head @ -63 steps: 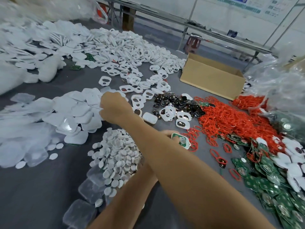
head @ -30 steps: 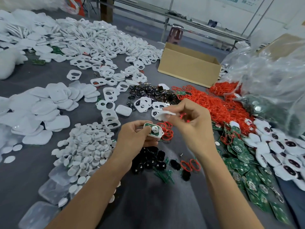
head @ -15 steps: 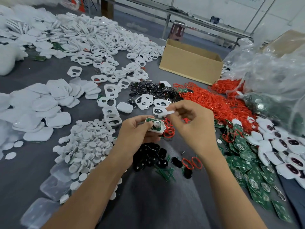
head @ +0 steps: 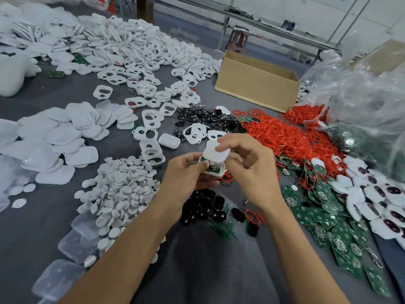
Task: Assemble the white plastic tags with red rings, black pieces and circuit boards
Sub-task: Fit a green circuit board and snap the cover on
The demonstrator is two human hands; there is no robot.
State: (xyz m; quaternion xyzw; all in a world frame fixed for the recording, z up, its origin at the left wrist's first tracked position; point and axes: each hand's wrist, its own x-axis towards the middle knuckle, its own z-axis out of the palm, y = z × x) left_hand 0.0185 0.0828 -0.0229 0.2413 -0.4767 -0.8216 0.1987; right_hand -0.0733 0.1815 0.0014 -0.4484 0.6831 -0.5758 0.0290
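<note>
My left hand [head: 186, 174] grips a white tag shell [head: 213, 168] with a green circuit board and a round silver cell inside it. My right hand [head: 247, 163] pinches a white cover [head: 215, 152] and holds it tilted over the shell's far edge, touching it. A pile of red rings [head: 285, 134] lies to the right. Green circuit boards [head: 328, 220] spread along the right side. Black pieces [head: 203, 207] sit just below my hands, with more [head: 203, 117] farther back. White covers [head: 65, 137] are heaped at the left.
A cardboard box [head: 256, 84] stands at the back right. Clear plastic bags [head: 361, 95] bulge at the far right. White round discs [head: 122, 189] and clear trays [head: 74, 244] lie left of my left arm. White frames with holes [head: 142, 62] cover the back of the grey table.
My right hand fetched a white cover from the left pile, brought it in and now holds it flat-side up over the shell in my left hand.
</note>
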